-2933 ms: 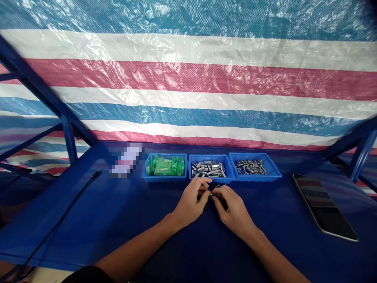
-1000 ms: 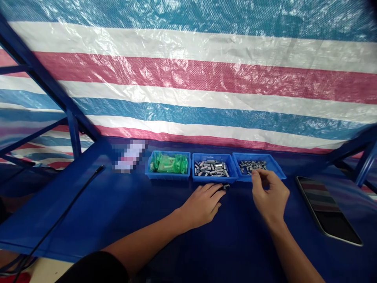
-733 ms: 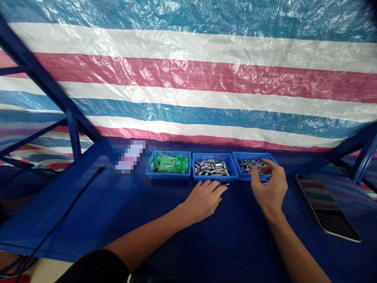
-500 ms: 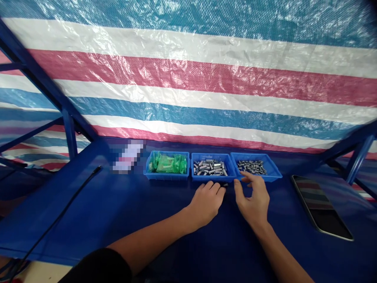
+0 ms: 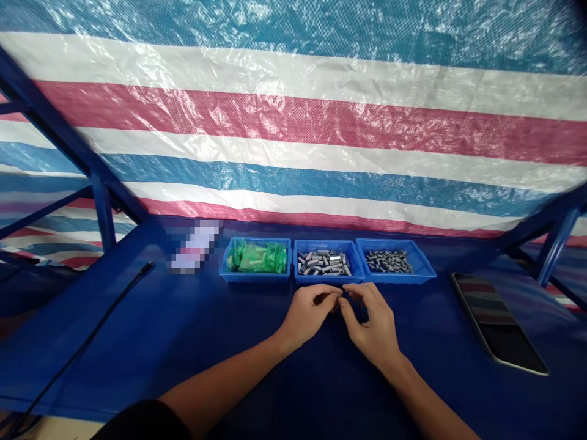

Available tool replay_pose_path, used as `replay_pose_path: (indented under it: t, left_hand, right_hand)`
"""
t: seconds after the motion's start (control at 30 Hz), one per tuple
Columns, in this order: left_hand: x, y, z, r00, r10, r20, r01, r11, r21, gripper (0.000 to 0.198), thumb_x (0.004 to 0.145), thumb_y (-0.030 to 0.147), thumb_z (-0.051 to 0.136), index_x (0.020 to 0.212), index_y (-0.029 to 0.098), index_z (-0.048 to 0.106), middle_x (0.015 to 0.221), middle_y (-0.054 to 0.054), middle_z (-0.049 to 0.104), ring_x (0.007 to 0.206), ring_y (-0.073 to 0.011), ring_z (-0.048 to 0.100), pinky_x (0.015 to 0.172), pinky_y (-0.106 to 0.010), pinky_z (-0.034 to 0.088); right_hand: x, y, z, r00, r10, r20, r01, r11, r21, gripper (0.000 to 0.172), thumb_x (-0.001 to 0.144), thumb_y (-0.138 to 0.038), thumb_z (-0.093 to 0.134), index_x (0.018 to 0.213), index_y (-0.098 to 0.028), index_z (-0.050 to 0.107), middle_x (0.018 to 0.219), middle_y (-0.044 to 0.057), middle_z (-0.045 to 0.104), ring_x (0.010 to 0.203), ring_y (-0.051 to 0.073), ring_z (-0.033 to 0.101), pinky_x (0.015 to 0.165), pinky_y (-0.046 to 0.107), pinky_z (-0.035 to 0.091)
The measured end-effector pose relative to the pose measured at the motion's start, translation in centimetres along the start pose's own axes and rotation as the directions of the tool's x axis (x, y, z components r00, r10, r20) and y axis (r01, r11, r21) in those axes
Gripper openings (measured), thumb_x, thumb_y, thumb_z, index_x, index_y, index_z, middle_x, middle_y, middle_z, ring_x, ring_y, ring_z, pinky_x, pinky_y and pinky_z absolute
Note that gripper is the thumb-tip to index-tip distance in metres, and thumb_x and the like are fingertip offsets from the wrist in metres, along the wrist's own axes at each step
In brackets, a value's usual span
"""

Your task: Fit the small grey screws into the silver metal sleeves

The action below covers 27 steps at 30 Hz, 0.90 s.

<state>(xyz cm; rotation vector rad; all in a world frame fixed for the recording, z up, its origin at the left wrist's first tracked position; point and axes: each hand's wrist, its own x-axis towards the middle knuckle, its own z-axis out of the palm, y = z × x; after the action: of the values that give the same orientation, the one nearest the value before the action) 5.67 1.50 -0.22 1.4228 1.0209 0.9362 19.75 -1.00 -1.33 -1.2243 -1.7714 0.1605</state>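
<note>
My left hand [image 5: 309, 311] is closed in a pinch just in front of the middle blue bin [image 5: 328, 280]; what sits in its fingertips is too small and hidden to name. Fingertip to fingertip with it, my right hand [image 5: 372, 321] curls its thumb and forefinger toward the same spot. Short shiny metal cylinders [image 5: 324, 261] fill the middle bin. Small grey metal parts [image 5: 389, 261] lie in the right blue bin [image 5: 424, 272]. Green plastic packets [image 5: 257, 256] fill the left blue bin [image 5: 257, 278].
A phone [image 5: 499, 324] lies on the blue table [image 5: 206, 330] at the right. A black cable [image 5: 98, 324] runs along the left side. Behind the bins hangs a striped tarp [image 5: 293, 116], with blue metal frame bars [image 5: 103, 211] at the sides. A blurred-out item [image 5: 196, 245] lies left of the bins.
My right hand has moved left from the right bin's front edge to meet my left hand. My left hand has turned, and the small dark piece that stuck out of it is hidden.
</note>
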Motion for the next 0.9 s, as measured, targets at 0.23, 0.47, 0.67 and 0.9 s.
replay_pose_path:
  t: [0.23, 0.47, 0.67, 0.9]
  left_hand:
    - [0.3, 0.2, -0.7, 0.996, -0.069, -0.060, 0.057, 0.981, -0.183, 0.022, 0.080, 0.028, 0.061, 0.090, 0.012, 0.072, 0.079, -0.006, 0.071, 0.069, -0.0166, 0.065, 0.066, -0.028, 0.055]
    - [0.0, 0.1, -0.8, 0.991, 0.114, -0.076, -0.105, 0.988, 0.112, 0.021, 0.082, 0.023, 0.057, 0.094, 0.016, 0.072, 0.092, -0.006, 0.073, 0.079, -0.0194, 0.068, 0.072, -0.028, 0.056]
    - [0.0, 0.1, -1.1, 0.991, 0.132, 0.023, -0.134, 0.961, 0.241, 0.028, 0.085, 0.020, 0.052, 0.111, 0.016, 0.063, 0.081, -0.004, 0.072, 0.067, -0.0157, 0.067, 0.066, -0.026, 0.055]
    - [-0.4, -0.2, -1.5, 0.912, 0.387, 0.136, -0.409, 0.835, 0.367, 0.038, 0.086, 0.014, 0.049, 0.124, 0.020, 0.050, 0.111, -0.008, 0.062, 0.087, -0.0162, 0.063, 0.080, -0.030, 0.053]
  right_hand:
    - [-0.3, -0.7, 0.5, 0.998, 0.005, 0.055, -0.007, 0.999, 0.034, 0.015, 0.084, -0.016, 0.048, 0.096, -0.021, 0.056, 0.083, 0.006, 0.060, 0.077, 0.018, 0.058, 0.066, 0.031, 0.051]
    - [-0.3, -0.8, 0.7, 0.996, 0.075, 0.047, -0.075, 0.997, 0.005, 0.007, 0.085, -0.020, 0.048, 0.084, -0.020, 0.055, 0.074, 0.003, 0.059, 0.068, 0.015, 0.057, 0.061, 0.028, 0.048]
    - [-0.3, -0.8, 0.9, 0.984, 0.156, 0.082, -0.159, 0.987, 0.038, 0.010, 0.086, -0.021, 0.046, 0.088, -0.019, 0.056, 0.075, 0.003, 0.059, 0.068, 0.015, 0.057, 0.060, 0.027, 0.048]
    - [-0.1, -0.6, 0.4, 0.941, 0.313, 0.131, -0.333, 0.927, 0.176, 0.024, 0.090, -0.030, 0.041, 0.076, -0.018, 0.056, 0.067, 0.001, 0.058, 0.060, 0.013, 0.054, 0.051, 0.023, 0.043]
